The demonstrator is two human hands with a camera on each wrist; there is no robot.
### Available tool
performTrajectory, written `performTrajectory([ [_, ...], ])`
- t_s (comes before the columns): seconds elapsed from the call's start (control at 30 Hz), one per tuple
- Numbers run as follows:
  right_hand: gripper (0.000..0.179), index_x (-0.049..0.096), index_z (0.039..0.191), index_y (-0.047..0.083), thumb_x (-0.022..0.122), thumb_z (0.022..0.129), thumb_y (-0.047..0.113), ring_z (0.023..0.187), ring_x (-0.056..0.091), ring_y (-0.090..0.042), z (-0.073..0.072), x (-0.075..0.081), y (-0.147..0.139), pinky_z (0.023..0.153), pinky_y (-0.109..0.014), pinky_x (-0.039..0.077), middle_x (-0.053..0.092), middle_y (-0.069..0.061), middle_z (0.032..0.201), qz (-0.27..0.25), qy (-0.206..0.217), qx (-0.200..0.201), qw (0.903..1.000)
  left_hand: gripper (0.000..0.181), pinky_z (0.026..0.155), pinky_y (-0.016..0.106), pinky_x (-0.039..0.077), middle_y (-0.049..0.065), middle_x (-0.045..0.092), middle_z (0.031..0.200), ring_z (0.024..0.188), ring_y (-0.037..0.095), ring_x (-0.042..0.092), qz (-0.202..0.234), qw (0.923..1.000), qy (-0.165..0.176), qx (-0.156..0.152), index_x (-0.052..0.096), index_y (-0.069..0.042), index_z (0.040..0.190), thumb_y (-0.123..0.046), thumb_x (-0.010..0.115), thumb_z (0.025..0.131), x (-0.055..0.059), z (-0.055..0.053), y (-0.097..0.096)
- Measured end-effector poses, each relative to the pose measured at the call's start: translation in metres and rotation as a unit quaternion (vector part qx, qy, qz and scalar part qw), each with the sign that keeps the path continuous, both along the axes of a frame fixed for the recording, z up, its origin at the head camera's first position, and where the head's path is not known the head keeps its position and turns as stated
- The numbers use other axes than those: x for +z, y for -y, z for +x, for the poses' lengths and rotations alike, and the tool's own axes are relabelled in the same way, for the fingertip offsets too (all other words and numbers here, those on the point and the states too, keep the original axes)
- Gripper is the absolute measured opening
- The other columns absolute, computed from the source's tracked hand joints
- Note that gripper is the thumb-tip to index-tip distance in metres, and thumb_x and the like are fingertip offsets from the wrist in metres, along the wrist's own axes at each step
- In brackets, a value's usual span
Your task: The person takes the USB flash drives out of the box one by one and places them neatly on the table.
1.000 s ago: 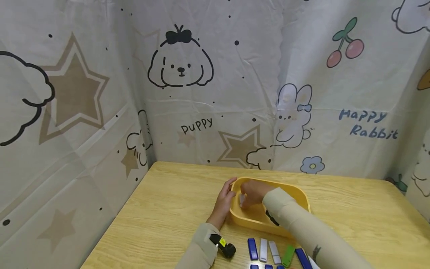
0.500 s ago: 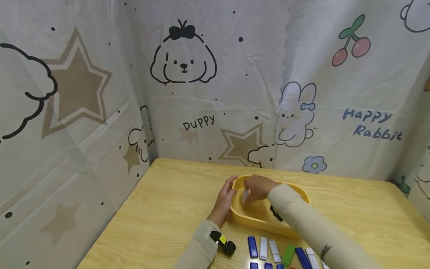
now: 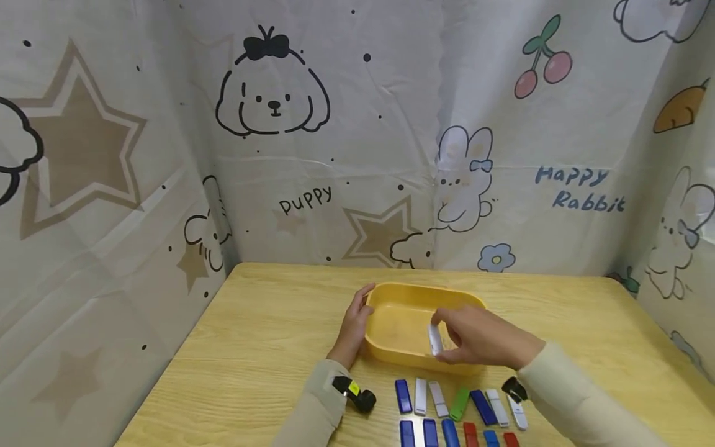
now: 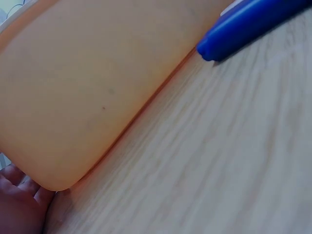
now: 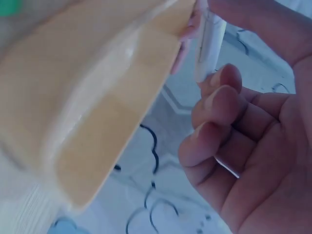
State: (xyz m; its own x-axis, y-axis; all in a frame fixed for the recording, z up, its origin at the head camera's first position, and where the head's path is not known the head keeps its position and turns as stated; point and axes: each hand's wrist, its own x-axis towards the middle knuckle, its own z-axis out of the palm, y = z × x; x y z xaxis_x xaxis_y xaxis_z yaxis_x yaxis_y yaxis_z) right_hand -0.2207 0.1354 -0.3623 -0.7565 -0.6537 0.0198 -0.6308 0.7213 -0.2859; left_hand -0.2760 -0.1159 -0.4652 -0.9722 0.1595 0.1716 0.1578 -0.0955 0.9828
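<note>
In the head view a yellow plastic bin (image 3: 391, 357) stands on the wooden table, nothing visible inside it. My left hand (image 3: 352, 326) holds its left end by the rim; some of its fingers (image 4: 29, 187) show at the bin's corner in the left wrist view. Over the bin's near right side, my right hand (image 3: 483, 335) pinches a white USB flash drive (image 3: 434, 339) between thumb and fingers. The right wrist view shows this drive upright between thumb and fingertips, apart from the bin's rim.
Several flash drives lie in two rows before the bin: a blue one (image 3: 403, 396), a white one (image 3: 420, 396), a green one (image 3: 460, 404), a red one (image 3: 470, 434) and others. A patterned curtain (image 3: 313, 155) hangs behind the table (image 3: 268, 335).
My right hand has lifted the white flash drive from the bin's left part and carried it right, toward the near rim. The left hand stays on the bin. The head view has shifted.
</note>
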Motion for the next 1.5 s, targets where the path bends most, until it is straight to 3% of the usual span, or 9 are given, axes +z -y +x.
performTrajectory([
  [0.17,0.043,0.058,0.113,0.016,0.076,0.079,0.036,0.052,0.038,0.001,0.043,-0.002,-0.036,0.046,-0.018,0.038,0.045,0.016,0.063,-0.010,0.003,-0.001,0.9999,0.052,0.103,0.057,0.036,0.029,0.040,0.141,0.123,0.045,0.043,0.009,0.9999,0.010,0.000,0.035,-0.002,0.146,0.002,0.036,0.094,0.000,0.000,0.003],
  [0.3,0.047,0.056,0.116,0.018,0.074,0.081,0.043,0.054,0.042,0.001,0.071,-0.010,-0.063,0.048,-0.019,0.040,0.046,0.017,0.066,0.008,0.054,-0.044,0.9975,0.052,0.102,0.056,0.037,0.028,0.041,0.141,0.123,0.045,0.044,0.008,0.9999,0.014,0.001,0.035,-0.003,0.146,0.002,0.036,0.094,-0.003,-0.004,0.003],
  [0.5,0.046,0.055,0.116,0.022,0.072,0.081,0.045,0.056,0.048,-0.009,0.097,-0.034,-0.097,0.051,-0.023,0.040,0.051,0.006,0.066,0.029,0.193,-0.163,0.9672,0.052,0.102,0.052,0.039,0.022,0.044,0.141,0.123,0.038,0.046,0.004,0.9998,0.008,0.018,0.039,-0.009,0.146,-0.001,0.037,0.094,-0.025,-0.017,-0.004],
  [0.57,0.045,0.055,0.116,0.023,0.072,0.081,0.045,0.056,0.048,-0.011,0.101,-0.043,-0.103,0.051,-0.023,0.039,0.051,0.002,0.066,0.029,0.218,-0.182,0.9583,0.051,0.103,0.052,0.038,0.022,0.043,0.142,0.124,0.039,0.046,-0.002,0.9997,0.005,0.023,0.039,-0.008,0.145,-0.001,0.038,0.094,-0.020,-0.015,-0.004],
  [0.73,0.043,0.055,0.114,0.021,0.072,0.082,0.043,0.052,0.044,-0.006,0.106,-0.060,-0.119,0.048,-0.021,0.032,0.047,0.005,0.062,0.020,0.220,-0.165,0.9613,0.052,0.107,0.053,0.034,0.019,0.038,0.147,0.129,0.039,0.042,0.001,0.9997,0.018,0.019,0.037,-0.008,0.147,-0.002,0.037,0.095,-0.018,-0.017,-0.004],
  [0.8,0.042,0.055,0.114,0.020,0.071,0.083,0.042,0.051,0.042,-0.005,0.108,-0.065,-0.123,0.048,-0.021,0.031,0.045,0.007,0.061,0.017,0.219,-0.155,0.9633,0.052,0.107,0.052,0.035,0.015,0.039,0.148,0.129,0.036,0.042,-0.001,0.9995,0.020,0.025,0.038,-0.013,0.147,-0.005,0.037,0.096,-0.026,-0.022,-0.005],
  [1.03,0.044,0.055,0.116,0.020,0.070,0.083,0.044,0.053,0.042,-0.003,0.114,-0.073,-0.127,0.048,-0.021,0.031,0.044,0.010,0.063,0.011,0.226,-0.137,0.9644,0.051,0.106,0.050,0.036,0.014,0.040,0.147,0.128,0.034,0.044,0.006,0.9994,0.028,0.019,0.039,-0.015,0.147,-0.004,0.037,0.096,-0.028,-0.021,-0.006],
  [1.33,0.049,0.055,0.117,0.018,0.069,0.082,0.048,0.054,0.042,-0.002,0.113,-0.079,-0.126,0.050,-0.022,0.032,0.045,0.011,0.064,0.013,0.222,-0.123,0.9673,0.053,0.108,0.054,0.031,0.021,0.034,0.150,0.131,0.041,0.037,0.017,0.9995,0.024,-0.010,0.033,-0.004,0.148,0.001,0.036,0.095,-0.002,-0.006,-0.003],
  [1.5,0.050,0.055,0.117,0.019,0.069,0.081,0.049,0.055,0.043,-0.002,0.113,-0.082,-0.127,0.051,-0.022,0.033,0.046,0.010,0.065,0.008,0.227,-0.123,0.9660,0.053,0.109,0.053,0.031,0.020,0.033,0.150,0.132,0.040,0.037,0.007,0.9995,0.029,-0.005,0.034,-0.005,0.148,-0.001,0.037,0.095,0.001,-0.002,-0.004],
])
